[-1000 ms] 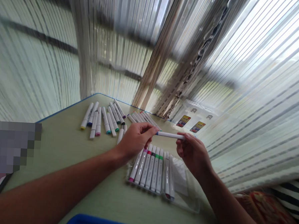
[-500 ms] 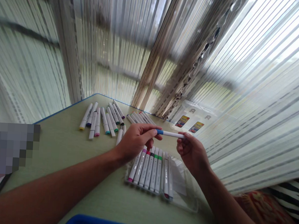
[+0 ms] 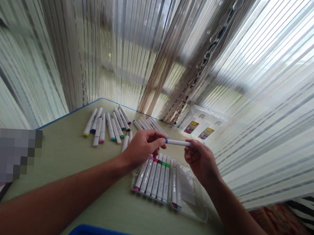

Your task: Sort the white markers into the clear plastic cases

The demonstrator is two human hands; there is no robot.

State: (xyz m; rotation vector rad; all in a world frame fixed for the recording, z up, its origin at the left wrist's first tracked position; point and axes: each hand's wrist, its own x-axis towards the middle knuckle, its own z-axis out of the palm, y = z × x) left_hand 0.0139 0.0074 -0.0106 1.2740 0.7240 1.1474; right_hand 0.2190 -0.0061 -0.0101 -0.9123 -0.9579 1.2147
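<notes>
A white marker with a blue band lies level between my two hands, above an open clear case. My left hand pinches its blue end, fingers partly covering it. The other end is gripped by the fingertips of my right hand. Below, the clear plastic case holds a row of white markers with pink, red, black and green bands. Two more markers lie in the case's right side. My left hand hides the upper left of the row.
Several loose markers lie at the table's back left, and another group behind my left hand. Two clear cases with labels stand at the back right by the string curtain. A blue tray edge shows in front.
My right hand has shifted slightly left, and less of the marker's blue end shows past my left fingers. The other markers and the cases stay where they were.
</notes>
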